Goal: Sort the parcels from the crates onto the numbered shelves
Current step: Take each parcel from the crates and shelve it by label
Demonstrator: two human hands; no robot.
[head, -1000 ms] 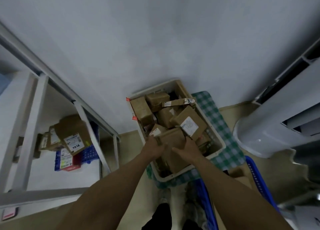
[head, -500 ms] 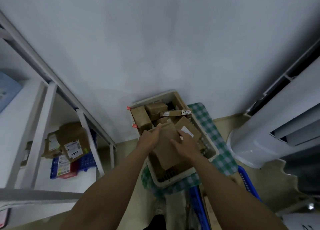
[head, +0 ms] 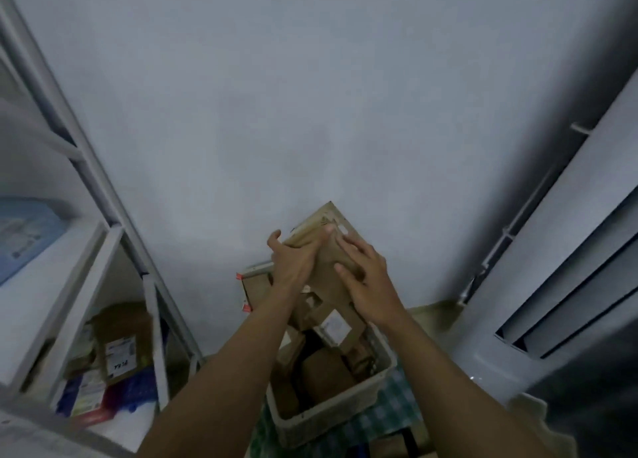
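— Left hand (head: 293, 261)?
— Clamped on parcel (head: 326, 278), fingers curled round its left edge.
— Right hand (head: 367, 281)?
— Fingers straight and spread, pressed flat on the parcel's face.
— Parcel position?
— Brown, tilted, held in the air above the crate's (head: 328, 419) far edge.
— Crate contents?
— More brown boxes (head: 322, 371), one with a white label. Crate sits on checked cloth (head: 393, 409).
— Shelf?
— Shelf (head: 103, 240) stands left of the crate, labelled packages (head: 121, 347) on its lower level. Digits are too blurry to read.
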